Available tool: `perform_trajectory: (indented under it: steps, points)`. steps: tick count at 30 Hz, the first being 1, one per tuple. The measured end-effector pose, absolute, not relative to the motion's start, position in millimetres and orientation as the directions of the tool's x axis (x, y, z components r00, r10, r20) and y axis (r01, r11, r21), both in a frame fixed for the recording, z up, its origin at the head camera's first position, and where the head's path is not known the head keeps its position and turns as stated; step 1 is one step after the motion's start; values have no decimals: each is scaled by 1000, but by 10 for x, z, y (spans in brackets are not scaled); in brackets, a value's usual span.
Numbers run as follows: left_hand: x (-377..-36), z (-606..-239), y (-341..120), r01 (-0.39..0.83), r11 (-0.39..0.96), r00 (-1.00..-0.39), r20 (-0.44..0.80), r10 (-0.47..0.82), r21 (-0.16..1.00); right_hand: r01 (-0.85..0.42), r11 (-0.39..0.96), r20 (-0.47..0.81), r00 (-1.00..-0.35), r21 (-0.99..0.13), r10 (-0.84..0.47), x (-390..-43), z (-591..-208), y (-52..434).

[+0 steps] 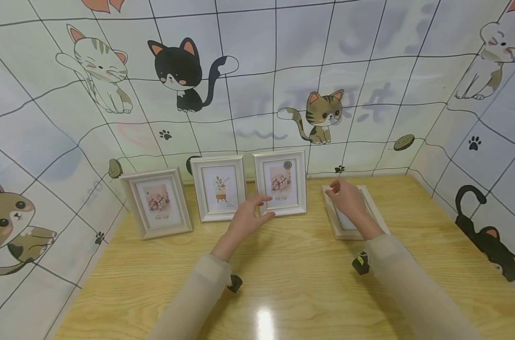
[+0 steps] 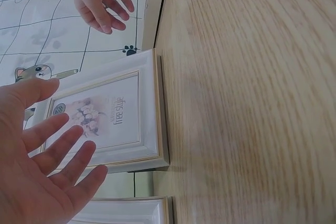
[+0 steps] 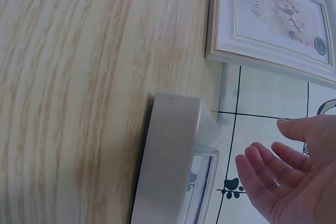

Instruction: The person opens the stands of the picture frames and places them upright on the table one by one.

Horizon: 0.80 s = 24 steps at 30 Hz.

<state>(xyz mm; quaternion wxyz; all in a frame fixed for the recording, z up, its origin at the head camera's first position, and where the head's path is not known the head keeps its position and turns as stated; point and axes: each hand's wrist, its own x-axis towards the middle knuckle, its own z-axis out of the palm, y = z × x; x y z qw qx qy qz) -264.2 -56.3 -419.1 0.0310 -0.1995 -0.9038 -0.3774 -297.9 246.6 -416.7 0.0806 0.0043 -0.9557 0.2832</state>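
Note:
Against the back wall a white picture frame with a flower print and a round sticker stands upright. My left hand is in front of its lower left corner, fingers spread and holding nothing. Another white frame, with a potted-plant print, stands just left of it. On the right, a pale frame lies flat on the table. Over that flat frame hovers my right hand, loosely curled with nothing in it; in the right wrist view its fingers are apart from the frame's edge.
A beige-white frame with a similar flower print stands angled at the far left. The wood-grain table meets a cat-patterned, gridded wall covering at the back and both sides. Small black devices sit at the wrists.

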Motion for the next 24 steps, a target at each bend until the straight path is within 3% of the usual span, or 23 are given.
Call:
perform_trajectory:
  steps: [24]
  points:
    - [-2650, -4244, -498, 401, 633, -909, 202, 364, 662, -19, 843, 110, -993, -537, 47, -2937, -4296, 2571]
